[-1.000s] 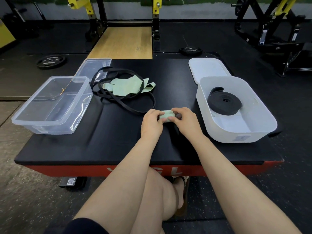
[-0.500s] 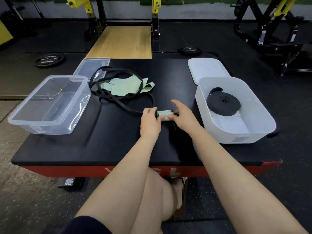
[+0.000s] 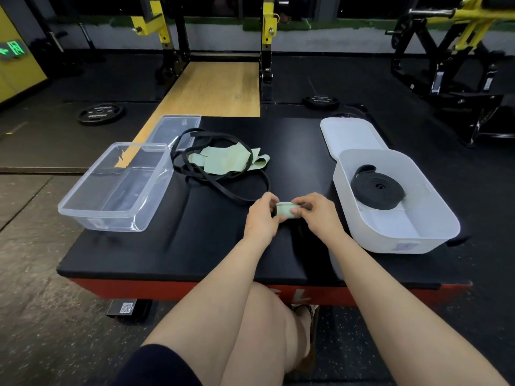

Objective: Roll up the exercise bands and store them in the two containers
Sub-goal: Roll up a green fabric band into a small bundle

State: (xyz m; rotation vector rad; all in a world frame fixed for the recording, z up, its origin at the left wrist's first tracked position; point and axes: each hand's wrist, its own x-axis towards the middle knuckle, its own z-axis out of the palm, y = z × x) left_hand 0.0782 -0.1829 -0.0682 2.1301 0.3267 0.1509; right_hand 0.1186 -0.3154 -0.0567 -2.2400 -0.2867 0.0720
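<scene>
green band roll [image 3: 287,210] pinched between left hand [image 3: 260,218] and right hand [image 3: 317,215] just above the counter [image 3: 195,246], its long axis running hand to hand; white container [image 3: 401,235] nearer the right hand, clear container [image 3: 111,215] farther left.

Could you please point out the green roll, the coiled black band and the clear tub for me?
green roll [image 3: 284,210], head view, on its front face between the hands
coiled black band [image 3: 376,188], head view, on the coil's top
clear tub [image 3: 111,214], head view, on its near rim
</scene>
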